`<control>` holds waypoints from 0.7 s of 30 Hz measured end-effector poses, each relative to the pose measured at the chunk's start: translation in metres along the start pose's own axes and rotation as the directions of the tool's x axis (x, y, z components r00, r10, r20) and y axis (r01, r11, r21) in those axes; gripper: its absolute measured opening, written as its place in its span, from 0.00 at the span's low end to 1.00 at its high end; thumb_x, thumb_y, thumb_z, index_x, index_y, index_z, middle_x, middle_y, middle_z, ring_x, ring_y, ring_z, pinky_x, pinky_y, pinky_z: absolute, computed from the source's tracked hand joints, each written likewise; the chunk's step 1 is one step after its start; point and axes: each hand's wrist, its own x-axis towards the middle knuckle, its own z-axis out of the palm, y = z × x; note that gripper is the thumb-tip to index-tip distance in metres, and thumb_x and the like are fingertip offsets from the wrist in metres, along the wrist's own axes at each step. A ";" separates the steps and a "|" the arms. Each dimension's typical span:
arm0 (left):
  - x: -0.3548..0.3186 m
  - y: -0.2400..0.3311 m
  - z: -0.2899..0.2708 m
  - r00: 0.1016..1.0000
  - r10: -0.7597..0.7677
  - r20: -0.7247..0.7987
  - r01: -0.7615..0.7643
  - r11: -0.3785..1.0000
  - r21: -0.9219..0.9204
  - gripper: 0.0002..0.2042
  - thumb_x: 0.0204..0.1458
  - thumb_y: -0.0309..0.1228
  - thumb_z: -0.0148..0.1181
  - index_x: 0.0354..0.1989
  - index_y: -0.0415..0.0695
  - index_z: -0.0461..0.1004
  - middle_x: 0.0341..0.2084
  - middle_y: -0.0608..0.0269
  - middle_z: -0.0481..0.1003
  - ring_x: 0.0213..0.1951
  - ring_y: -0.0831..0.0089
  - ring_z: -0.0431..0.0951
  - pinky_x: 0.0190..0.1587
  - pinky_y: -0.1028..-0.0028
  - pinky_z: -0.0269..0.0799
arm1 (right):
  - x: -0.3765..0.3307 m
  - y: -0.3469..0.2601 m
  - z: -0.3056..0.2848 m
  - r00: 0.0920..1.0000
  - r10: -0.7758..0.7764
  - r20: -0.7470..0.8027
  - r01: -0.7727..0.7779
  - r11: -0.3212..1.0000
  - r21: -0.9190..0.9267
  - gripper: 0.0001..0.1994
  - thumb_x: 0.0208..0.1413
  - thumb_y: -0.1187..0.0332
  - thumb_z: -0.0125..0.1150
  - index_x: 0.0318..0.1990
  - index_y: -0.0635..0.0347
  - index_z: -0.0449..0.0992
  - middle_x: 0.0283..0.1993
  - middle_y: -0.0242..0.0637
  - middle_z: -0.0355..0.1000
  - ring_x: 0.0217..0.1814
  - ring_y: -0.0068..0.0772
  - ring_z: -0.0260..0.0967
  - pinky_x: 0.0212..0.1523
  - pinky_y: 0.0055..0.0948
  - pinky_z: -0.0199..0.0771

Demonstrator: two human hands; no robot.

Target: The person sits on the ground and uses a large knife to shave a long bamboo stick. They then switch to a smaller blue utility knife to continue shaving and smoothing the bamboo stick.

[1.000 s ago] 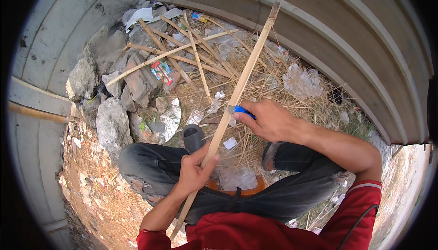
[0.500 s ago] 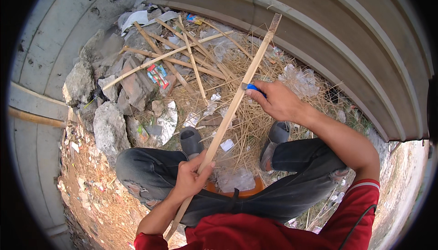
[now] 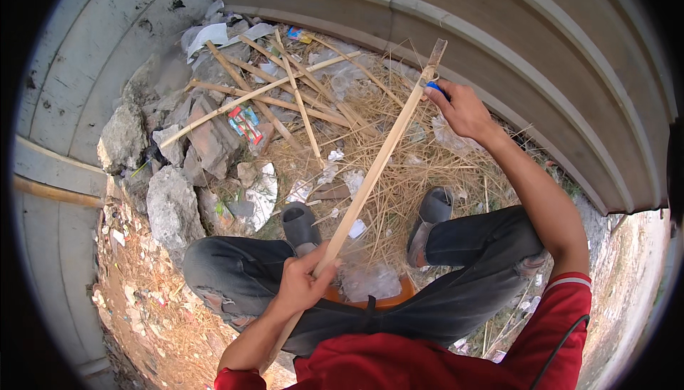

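A long pale strip of split bamboo or wood (image 3: 381, 158) slants across my lap, its far end darker and rougher. My left hand (image 3: 304, 284) is wrapped round its lower part, near my knees. In my closed right hand (image 3: 464, 108) is a blue-handled cutter knife (image 3: 437, 91), mostly covered by the fingers. Its front end is against the strip, close to the dark far end. A small curl of shaving (image 3: 429, 73) stands up there. Fine shavings (image 3: 406, 198) lie thickly on the ground beneath the strip.
Several more strips (image 3: 263, 101) lie crossed on the ground ahead. Rough rocks (image 3: 173, 205) are piled at the left. A corrugated metal wall (image 3: 499, 41) curves behind, and a grey panel wall (image 3: 64, 69) stands left. My sandalled feet (image 3: 299, 225) flank the shavings.
My right hand with the cutter knife has slid up along the strip, away from me, to near its far end. A curl now shows there. My left hand keeps its hold.
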 end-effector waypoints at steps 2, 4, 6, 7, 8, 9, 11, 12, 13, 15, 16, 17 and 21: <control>-0.002 0.009 -0.001 0.999 -0.035 -0.002 0.035 0.999 -0.003 0.18 0.60 0.27 0.64 0.59 0.36 0.76 0.18 0.63 0.74 0.22 0.88 0.72 0.24 0.80 0.69 | 0.002 -0.003 -0.002 1.000 -0.009 0.005 0.009 1.000 0.005 0.24 0.69 0.48 0.52 0.46 0.64 0.80 0.31 0.57 0.76 0.39 0.64 0.75 0.43 0.52 0.73; -0.002 0.010 -0.001 0.999 -0.048 -0.003 0.048 0.999 -0.026 0.18 0.61 0.27 0.64 0.59 0.36 0.76 0.17 0.64 0.74 0.22 0.88 0.73 0.24 0.80 0.69 | -0.002 -0.002 -0.002 0.999 -0.034 -0.018 0.034 0.999 0.001 0.24 0.68 0.47 0.53 0.47 0.63 0.80 0.30 0.56 0.76 0.37 0.64 0.75 0.41 0.52 0.73; -0.004 0.004 0.000 0.999 -0.043 -0.006 0.043 0.997 -0.070 0.19 0.61 0.27 0.64 0.60 0.37 0.76 0.17 0.65 0.74 0.21 0.88 0.72 0.24 0.80 0.68 | -0.004 -0.001 -0.003 0.997 -0.062 -0.037 0.060 0.998 -0.033 0.24 0.68 0.47 0.54 0.47 0.62 0.80 0.28 0.55 0.76 0.35 0.64 0.75 0.39 0.53 0.74; -0.004 0.004 0.000 0.999 -0.045 0.002 0.045 0.996 -0.077 0.19 0.61 0.27 0.63 0.60 0.37 0.76 0.17 0.66 0.74 0.21 0.88 0.72 0.24 0.80 0.68 | -0.005 0.000 -0.005 0.996 -0.076 -0.044 0.073 0.995 -0.068 0.24 0.67 0.46 0.54 0.47 0.61 0.80 0.28 0.54 0.76 0.35 0.64 0.75 0.38 0.53 0.74; -0.004 0.004 0.000 0.999 -0.046 0.011 0.047 0.995 -0.085 0.19 0.61 0.26 0.63 0.60 0.36 0.76 0.17 0.67 0.74 0.21 0.88 0.72 0.24 0.80 0.68 | -0.005 0.000 -0.007 0.995 -0.090 -0.051 0.085 0.991 -0.104 0.24 0.67 0.46 0.54 0.47 0.60 0.81 0.27 0.54 0.76 0.34 0.64 0.75 0.37 0.53 0.74; -0.003 0.005 0.000 0.999 -0.047 0.020 0.048 0.995 -0.092 0.19 0.61 0.26 0.63 0.60 0.36 0.76 0.17 0.68 0.74 0.21 0.88 0.72 0.24 0.80 0.68 | -0.006 0.000 -0.008 0.992 -0.104 -0.078 0.093 0.988 -0.126 0.23 0.67 0.46 0.55 0.47 0.59 0.81 0.27 0.53 0.76 0.33 0.63 0.75 0.36 0.53 0.74; -0.003 0.007 0.000 0.997 -0.067 0.025 0.069 0.991 -0.114 0.19 0.61 0.26 0.63 0.60 0.36 0.75 0.18 0.70 0.74 0.22 0.89 0.72 0.25 0.80 0.69 | -0.008 -0.003 -0.012 0.983 -0.131 -0.131 0.108 0.980 -0.170 0.22 0.66 0.46 0.57 0.46 0.57 0.81 0.25 0.51 0.76 0.33 0.62 0.75 0.35 0.53 0.75; -0.003 0.008 0.000 0.997 -0.077 0.028 0.080 0.989 -0.124 0.19 0.61 0.25 0.63 0.61 0.36 0.75 0.19 0.70 0.74 0.23 0.89 0.71 0.26 0.80 0.69 | -0.008 -0.005 -0.015 0.979 -0.159 -0.131 0.127 0.967 -0.221 0.22 0.65 0.46 0.58 0.46 0.57 0.81 0.26 0.51 0.76 0.33 0.62 0.76 0.35 0.52 0.75; -0.002 0.007 -0.001 0.997 -0.077 0.033 0.080 0.988 -0.130 0.19 0.61 0.25 0.63 0.61 0.35 0.75 0.19 0.70 0.74 0.23 0.89 0.71 0.26 0.81 0.68 | -0.009 -0.007 -0.018 0.974 -0.187 -0.130 0.146 0.951 -0.272 0.21 0.65 0.47 0.59 0.45 0.57 0.82 0.26 0.50 0.76 0.33 0.61 0.76 0.35 0.52 0.75; -0.002 0.005 0.000 0.996 -0.079 0.040 0.084 0.986 -0.145 0.19 0.62 0.25 0.63 0.61 0.35 0.74 0.20 0.71 0.74 0.25 0.90 0.70 0.27 0.81 0.68 | -0.009 -0.006 -0.019 0.963 -0.223 -0.154 0.167 0.936 -0.311 0.20 0.64 0.47 0.61 0.44 0.57 0.81 0.25 0.49 0.76 0.32 0.60 0.76 0.34 0.51 0.76; -0.002 0.007 0.000 0.994 -0.098 0.049 0.105 0.983 -0.154 0.20 0.62 0.26 0.63 0.61 0.35 0.74 0.20 0.71 0.74 0.25 0.90 0.69 0.28 0.81 0.68 | -0.008 -0.003 -0.018 0.956 -0.230 -0.182 0.169 0.939 -0.299 0.20 0.63 0.48 0.62 0.44 0.57 0.81 0.24 0.48 0.76 0.31 0.59 0.76 0.33 0.50 0.76; -0.002 0.011 -0.001 0.992 -0.116 0.058 0.124 0.979 -0.162 0.20 0.62 0.26 0.63 0.62 0.35 0.74 0.20 0.71 0.74 0.26 0.90 0.69 0.28 0.81 0.67 | -0.006 0.000 -0.018 0.948 -0.238 -0.211 0.173 0.942 -0.288 0.20 0.62 0.48 0.63 0.43 0.57 0.81 0.24 0.47 0.75 0.30 0.58 0.76 0.33 0.49 0.76; -0.004 0.005 -0.001 0.991 -0.115 0.069 0.126 0.977 -0.171 0.20 0.62 0.26 0.63 0.62 0.35 0.74 0.21 0.71 0.75 0.26 0.89 0.68 0.28 0.81 0.67 | -0.002 0.009 -0.026 0.935 -0.165 -0.313 0.139 0.985 -0.105 0.19 0.58 0.52 0.70 0.44 0.58 0.80 0.23 0.40 0.74 0.27 0.52 0.74 0.32 0.43 0.76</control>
